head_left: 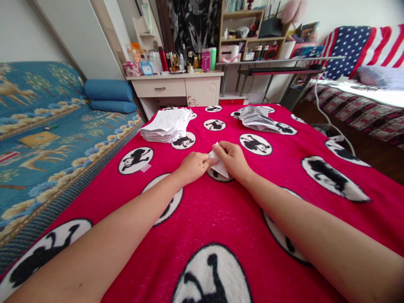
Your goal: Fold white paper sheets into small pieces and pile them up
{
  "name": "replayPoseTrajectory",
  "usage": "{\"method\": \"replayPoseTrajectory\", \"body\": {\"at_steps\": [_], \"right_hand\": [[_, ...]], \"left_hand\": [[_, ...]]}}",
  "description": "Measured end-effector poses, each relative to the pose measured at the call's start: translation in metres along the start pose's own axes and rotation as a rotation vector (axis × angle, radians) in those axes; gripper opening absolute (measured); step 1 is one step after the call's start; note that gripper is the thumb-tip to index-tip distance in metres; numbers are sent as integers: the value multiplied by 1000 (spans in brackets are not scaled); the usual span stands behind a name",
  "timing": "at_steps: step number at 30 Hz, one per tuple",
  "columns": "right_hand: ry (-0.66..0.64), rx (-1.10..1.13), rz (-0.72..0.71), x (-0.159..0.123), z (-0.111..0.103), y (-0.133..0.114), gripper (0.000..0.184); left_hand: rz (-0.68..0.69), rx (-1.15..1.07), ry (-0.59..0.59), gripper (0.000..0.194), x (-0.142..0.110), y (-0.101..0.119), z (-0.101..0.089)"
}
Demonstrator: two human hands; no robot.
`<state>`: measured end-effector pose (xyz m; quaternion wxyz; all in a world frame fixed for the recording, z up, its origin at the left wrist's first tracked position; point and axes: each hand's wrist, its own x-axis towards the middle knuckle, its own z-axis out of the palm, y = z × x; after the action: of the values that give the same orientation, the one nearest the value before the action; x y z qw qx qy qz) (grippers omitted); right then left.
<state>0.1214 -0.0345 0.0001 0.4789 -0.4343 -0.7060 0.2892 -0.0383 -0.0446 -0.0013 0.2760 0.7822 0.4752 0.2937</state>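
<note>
Both hands meet over the middle of a red blanket point(221, 219) with black-and-white round patches. My left hand point(193, 165) and my right hand point(232, 159) are both closed on a small folded piece of white paper point(218, 164) held between them, just above the blanket. A stack of white paper sheets point(166, 125) lies to the far left of the hands. A smaller heap of grey folded papers point(256, 118) lies to the far right.
A blue patterned sofa point(41, 139) with blue bolsters point(109, 90) runs along the left. A white dresser point(176, 88) loaded with bottles stands behind the blanket, then a shelf and desk point(271, 63). A flag-covered bed point(362, 46) is at the right, with a white cable point(325, 118) hanging near it.
</note>
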Motion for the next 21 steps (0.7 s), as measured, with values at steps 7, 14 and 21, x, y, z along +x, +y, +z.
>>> {"method": "replayPoseTrajectory", "body": {"at_steps": [7, 14, 21], "right_hand": [[139, -62, -24, -3, -4, -7, 43], [-40, 264, 94, 0, -3, -5, 32], [-42, 269, 118, -1, -1, -1, 33]], "left_hand": [[58, 16, -43, 46, -1, 4, 4], [-86, -232, 98, 48, -1, 1, 7], [-65, -379, 168, 38, 4, -11, 7]]}}
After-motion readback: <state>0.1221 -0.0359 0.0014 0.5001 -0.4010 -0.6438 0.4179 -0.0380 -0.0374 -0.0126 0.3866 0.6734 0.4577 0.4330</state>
